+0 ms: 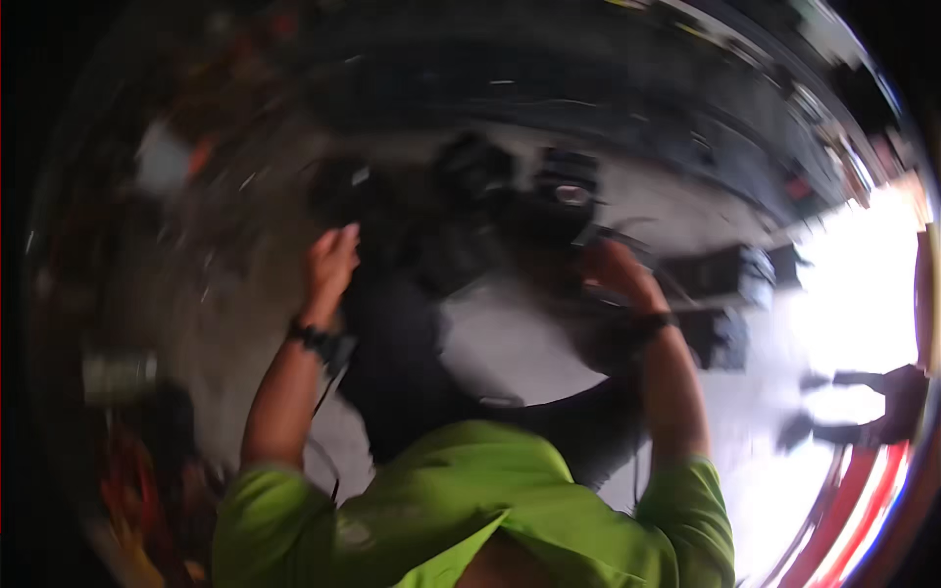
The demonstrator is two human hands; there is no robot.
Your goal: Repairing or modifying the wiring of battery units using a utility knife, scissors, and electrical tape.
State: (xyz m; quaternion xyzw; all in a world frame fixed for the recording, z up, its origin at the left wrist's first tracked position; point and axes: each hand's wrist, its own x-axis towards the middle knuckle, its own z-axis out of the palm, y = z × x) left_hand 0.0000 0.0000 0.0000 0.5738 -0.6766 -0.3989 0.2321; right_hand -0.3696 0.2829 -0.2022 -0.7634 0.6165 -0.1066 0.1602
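The picture is smeared by motion. My left hand (332,263) is raised in front of me on the left, its fingers partly stretched upward and nothing visible in them. My right hand (618,269) is curled on the right, beside a dark thing (600,235) whose kind is too blurred to tell. Whether that hand grips it is hidden. Just beyond the right hand stands a black boxy object (567,186) with a pale round patch. Another black bulky object (470,165) lies farther off, between the two hands.
Black block-shaped objects (720,272) stand on the grey floor (510,343) to the right. A long dark structure (510,83) runs across the back. At left are a pale container (120,376) and blurred clutter. Bright light comes in at right, near a red strip (867,519).
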